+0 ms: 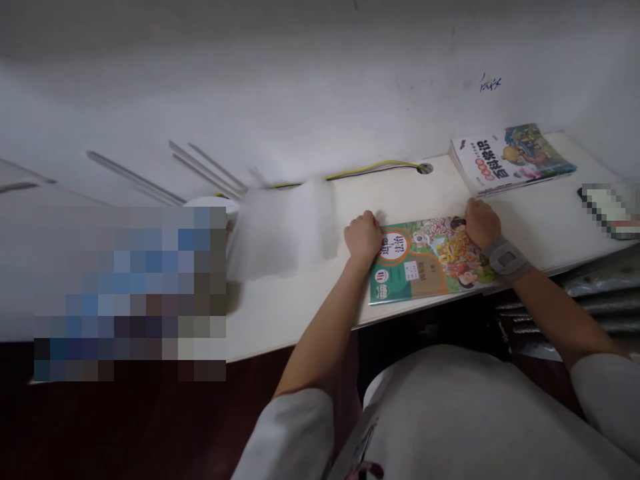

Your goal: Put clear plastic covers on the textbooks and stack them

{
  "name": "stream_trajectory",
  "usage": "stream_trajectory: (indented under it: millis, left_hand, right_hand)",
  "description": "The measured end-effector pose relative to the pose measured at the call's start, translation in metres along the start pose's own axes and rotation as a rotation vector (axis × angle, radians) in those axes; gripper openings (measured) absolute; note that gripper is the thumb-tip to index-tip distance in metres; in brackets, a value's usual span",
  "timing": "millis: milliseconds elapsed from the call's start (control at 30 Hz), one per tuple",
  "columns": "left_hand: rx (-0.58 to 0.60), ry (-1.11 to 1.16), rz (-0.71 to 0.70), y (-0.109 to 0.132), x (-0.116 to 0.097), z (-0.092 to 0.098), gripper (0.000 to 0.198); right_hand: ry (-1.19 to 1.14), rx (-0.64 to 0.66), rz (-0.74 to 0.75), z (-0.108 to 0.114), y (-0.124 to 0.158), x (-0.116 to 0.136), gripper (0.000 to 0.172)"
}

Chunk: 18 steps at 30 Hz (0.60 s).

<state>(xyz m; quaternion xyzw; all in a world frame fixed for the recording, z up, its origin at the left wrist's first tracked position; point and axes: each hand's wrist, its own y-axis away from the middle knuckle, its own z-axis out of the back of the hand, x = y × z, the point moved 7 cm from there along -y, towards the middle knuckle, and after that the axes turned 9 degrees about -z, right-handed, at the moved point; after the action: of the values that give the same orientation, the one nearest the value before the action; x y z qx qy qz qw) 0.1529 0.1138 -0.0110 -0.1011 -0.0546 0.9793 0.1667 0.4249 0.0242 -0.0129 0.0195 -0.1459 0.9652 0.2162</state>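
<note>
A textbook (pixel 425 257) with a green and colourful illustrated cover lies near the front edge of the white desk (pixel 295 320). My left hand (pixel 363 235) is closed at its upper left corner, fingers curled in and partly hidden. At the opposite side, my right hand (pixel 483 223) grips the upper right corner, and a grey band with a dark face circles that wrist. To the left of my left hand rests a translucent whitish sheet (pixel 285 227), blurred at its edges.
Illustrated books (pixel 515 157) lie stacked at the back right. A pixelated phone-like object (pixel 613 210) sits by the right edge. A yellow cable (pixel 370 168) runs along the wall into a round hole (pixel 425 169). The left part is pixelated.
</note>
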Motion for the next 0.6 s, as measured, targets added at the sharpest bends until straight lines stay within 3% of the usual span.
stream_trajectory:
  millis: [133,333,400,500,600]
  left_hand:
    - [0.003,-0.063,0.004,0.004,0.004,0.0,0.032]
    - [0.059,0.071,0.104,0.007,0.025,0.013,0.039]
    - [0.094,0.061,0.027,0.013,0.014,0.026,0.051]
    - [0.105,-0.032,-0.14,0.03,-0.021,0.04,0.062]
    - [0.146,-0.074,-0.209,0.052,-0.054,0.027,0.064]
  right_hand:
    - [0.031,0.034,0.044,-0.004,-0.01,0.024,0.022]
    - [-0.019,0.039,0.127,-0.012,-0.027,0.042,0.027]
    - [-0.035,0.025,0.151,-0.014,-0.029,0.041,0.027]
    - [-0.048,0.004,0.159,-0.015,-0.029,0.039,0.026]
    - [-0.049,0.013,0.143,-0.017,-0.029,0.038,0.026]
